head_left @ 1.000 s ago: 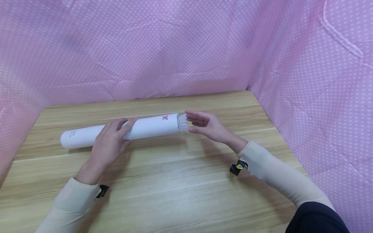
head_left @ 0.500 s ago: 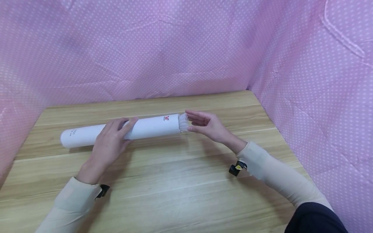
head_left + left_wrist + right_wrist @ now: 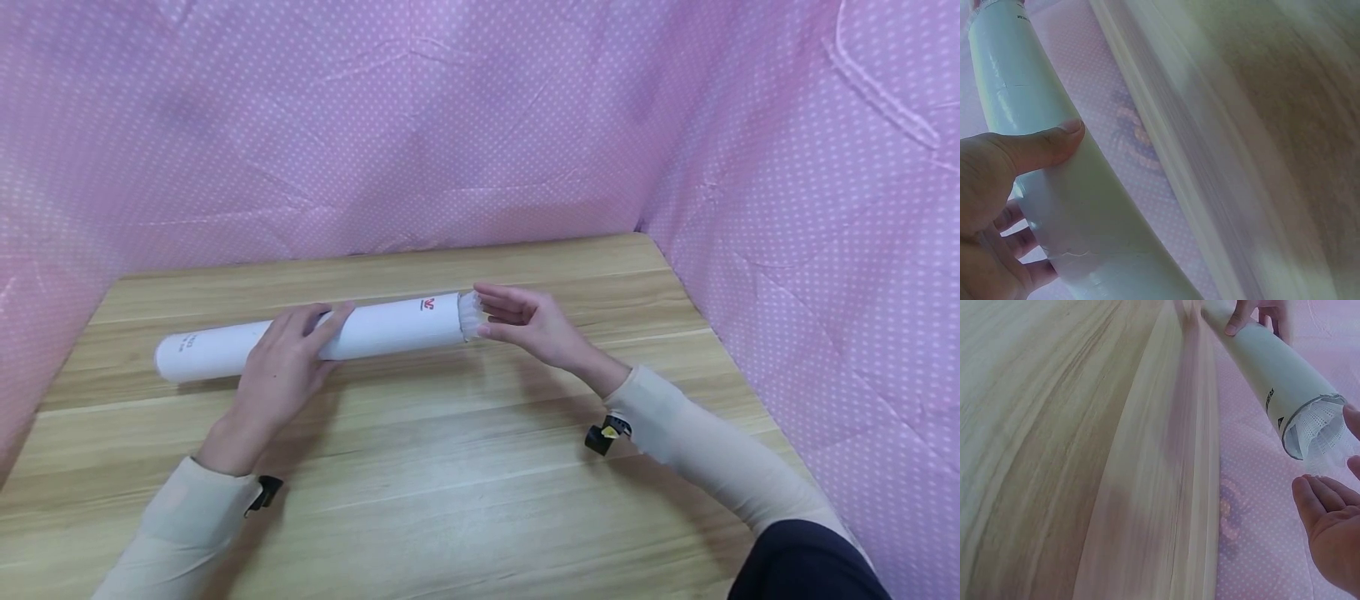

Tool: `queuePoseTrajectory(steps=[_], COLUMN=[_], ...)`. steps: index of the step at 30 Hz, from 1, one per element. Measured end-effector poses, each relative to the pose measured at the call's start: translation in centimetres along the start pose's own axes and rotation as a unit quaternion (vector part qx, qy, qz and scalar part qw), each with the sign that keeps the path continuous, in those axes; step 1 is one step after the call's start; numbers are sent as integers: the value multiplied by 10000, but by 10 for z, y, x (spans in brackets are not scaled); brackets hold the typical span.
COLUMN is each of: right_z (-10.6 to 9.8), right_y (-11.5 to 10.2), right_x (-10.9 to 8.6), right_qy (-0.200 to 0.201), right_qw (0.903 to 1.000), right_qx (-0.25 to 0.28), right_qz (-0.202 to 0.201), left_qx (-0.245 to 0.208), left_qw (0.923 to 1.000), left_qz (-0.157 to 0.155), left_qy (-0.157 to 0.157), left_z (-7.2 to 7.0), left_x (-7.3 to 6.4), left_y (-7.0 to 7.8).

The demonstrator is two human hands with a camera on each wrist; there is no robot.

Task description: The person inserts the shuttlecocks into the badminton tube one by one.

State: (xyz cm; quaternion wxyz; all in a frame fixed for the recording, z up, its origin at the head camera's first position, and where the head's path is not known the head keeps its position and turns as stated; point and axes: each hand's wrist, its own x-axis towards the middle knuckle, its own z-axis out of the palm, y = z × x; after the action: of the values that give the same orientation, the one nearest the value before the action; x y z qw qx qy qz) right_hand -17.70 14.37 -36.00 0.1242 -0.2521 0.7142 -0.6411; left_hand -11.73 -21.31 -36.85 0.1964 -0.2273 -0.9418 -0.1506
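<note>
A long white shuttlecock tube (image 3: 397,325) with a red logo lies slantwise over the wooden table in the head view, its right end raised a little. My left hand (image 3: 281,367) grips it around the middle, thumb on one side and fingers on the other, as the left wrist view also shows. From the tube's open right end sticks the white skirt of a shuttlecock (image 3: 1322,428), its mesh clear in the right wrist view. My right hand (image 3: 540,329) is cupped loosely at that end, fingertips right at the skirt's edge. Whatever lies deeper inside is hidden.
The wooden table (image 3: 420,500) has rounded far corners. A pink cloth with white dots (image 3: 375,125) hangs behind it and along the right side. Both wrists carry small black cameras, the right one (image 3: 600,435) close over the tabletop.
My right hand has shifted very slightly left, closer to the tube's mouth. The tube has moved a touch to the right, while my left hand keeps its grip.
</note>
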Motion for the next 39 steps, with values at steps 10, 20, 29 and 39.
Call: queuePoseTrajectory(steps=[10,20,29,39], right_z=[-1,1,9,15], right_y=[1,3,4,2], right_x=[-5,-3,0,3], right_qy=[-17,44,-4,2], right_qw=[9998,9998,10000,10000], right_qx=[-163,-130,-18,27], right_qz=[120,119,79,62], left_qx=[18,8,-68,-128], left_qw=[9999,10000,9998,9997], left_qz=[-81,-31,136,121], left_qy=[-58,-28,102,144], left_z=[-2,-1,3,2], left_x=[0,0,-1,1], left_y=[2,3,4,8])
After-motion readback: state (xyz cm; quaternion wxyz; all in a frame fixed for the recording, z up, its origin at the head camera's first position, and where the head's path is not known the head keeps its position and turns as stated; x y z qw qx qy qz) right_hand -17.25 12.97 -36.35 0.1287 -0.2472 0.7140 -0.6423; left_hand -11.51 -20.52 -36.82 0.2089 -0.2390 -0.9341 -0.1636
